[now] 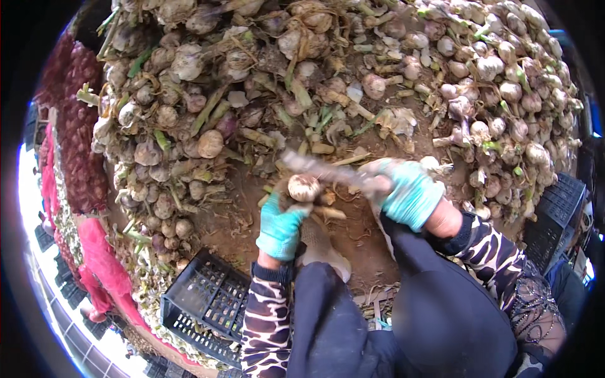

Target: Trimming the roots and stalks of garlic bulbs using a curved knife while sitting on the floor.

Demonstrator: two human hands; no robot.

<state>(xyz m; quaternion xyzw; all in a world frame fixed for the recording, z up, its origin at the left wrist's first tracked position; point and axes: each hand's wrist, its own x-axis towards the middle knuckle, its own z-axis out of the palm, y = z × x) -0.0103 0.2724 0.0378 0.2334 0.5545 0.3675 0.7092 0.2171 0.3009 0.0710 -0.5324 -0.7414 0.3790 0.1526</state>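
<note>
My left hand [282, 222], in a teal-coated glove, holds a garlic bulb [304, 187] in its fingers, the pale root face turned up. In my right hand [407, 191], gloved alike, is a blade-like tool [326, 169], blurred, that stretches left across the space just above the bulb. Its exact kind is hard to make out. Beneath both hands lie cut garlic stems [329, 212] on the brown ground [359, 236]. Whether the blade touches the bulb cannot be seen.
A heap of garlic [189, 66] with stems rises ahead and left; another pile [510, 94] spreads to the right. Black plastic crates stand at lower left [208, 293] and far right [557, 208]. Red mesh sacks [84, 132] and pink netting [106, 257] line the left side.
</note>
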